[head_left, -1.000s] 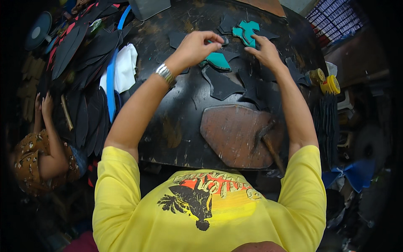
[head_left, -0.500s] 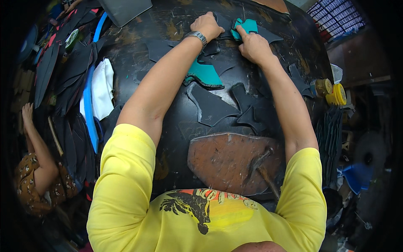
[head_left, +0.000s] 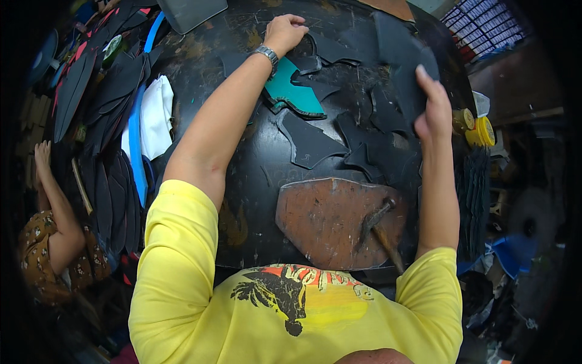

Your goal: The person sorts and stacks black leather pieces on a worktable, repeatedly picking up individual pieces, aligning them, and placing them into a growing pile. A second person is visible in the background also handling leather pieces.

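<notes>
My left hand (head_left: 285, 34), with a metal watch on the wrist, hovers over the far part of the dark table (head_left: 242, 158), fingers loosely bent and apart, nothing visible in them. Just right of it lie black cut pieces (head_left: 333, 50). A teal piece with a dark edge (head_left: 294, 91) rests below my left wrist. At the right, my right hand (head_left: 434, 109) grips a large dark flat piece (head_left: 403, 54); the thumb shows along its side while the other fingers are hidden. Motion blurs that piece. Nearer me lies a black notched piece with a pale edge (head_left: 309, 142).
A hammer (head_left: 379, 225) lies on a brown board (head_left: 315, 224) close to my body. White cloth (head_left: 156, 118) and a blue strip (head_left: 137, 151) line the left side, beside stacked dark pieces (head_left: 112, 200). Yellow-lidded jars (head_left: 482, 131) stand right. Another person's arm (head_left: 60, 212) shows far left.
My right hand has swung right and toward me, now with the large dark piece. The small teal piece it touched is no longer visible. My left hand has shifted slightly left, off the black pieces.
</notes>
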The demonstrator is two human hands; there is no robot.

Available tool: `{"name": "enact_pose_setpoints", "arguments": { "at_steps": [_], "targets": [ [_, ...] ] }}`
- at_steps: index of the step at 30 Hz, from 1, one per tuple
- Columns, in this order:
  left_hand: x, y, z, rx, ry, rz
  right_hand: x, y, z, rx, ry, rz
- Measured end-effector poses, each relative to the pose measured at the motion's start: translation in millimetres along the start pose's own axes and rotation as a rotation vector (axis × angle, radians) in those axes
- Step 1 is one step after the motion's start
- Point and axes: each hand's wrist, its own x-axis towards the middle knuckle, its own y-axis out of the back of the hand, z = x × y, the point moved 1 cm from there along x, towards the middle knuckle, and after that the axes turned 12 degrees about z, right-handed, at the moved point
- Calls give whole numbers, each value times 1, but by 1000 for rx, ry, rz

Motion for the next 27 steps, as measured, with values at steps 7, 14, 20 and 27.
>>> {"name": "enact_pose_setpoints", "arguments": {
  "at_steps": [7, 14, 20, 27],
  "targets": [
    [-16, -12, 17, 286, -92, -142, -167, -23, 35, -554, -159, -617],
    [-13, -31, 32, 571, -195, -241, -167, -42, 13, -1092, 438, -735],
    [6, -30, 25, 410, -339, -276, 72, -25, 38, -1314, 746, -176],
    [-2, 1, 37, -71, -471, 0, 230, -1, 83, -1530, 619, -168]
  ]
}}
